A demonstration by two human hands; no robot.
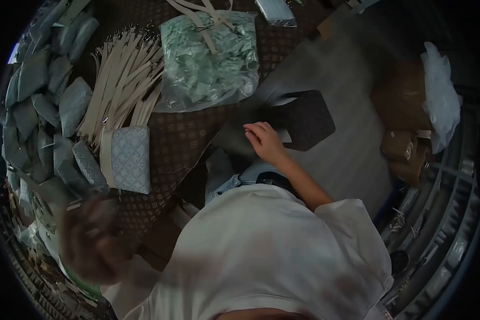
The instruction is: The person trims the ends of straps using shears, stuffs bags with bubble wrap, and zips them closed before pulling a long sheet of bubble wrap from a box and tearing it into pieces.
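Brown motif-printed table surface (184, 136). Grey pouches (34, 82) lay heaped along its left side. Beside them spread a sheaf of beige straps (117, 80) with metal clasps, a pale-blue geometric-patterned pouch (130, 160) at its lower end. Right of the straps sat a clear plastic bag (210, 69) of pale-green pieces; beyond, near the far edge, a plastic-wrapped packet (276, 12) rested.
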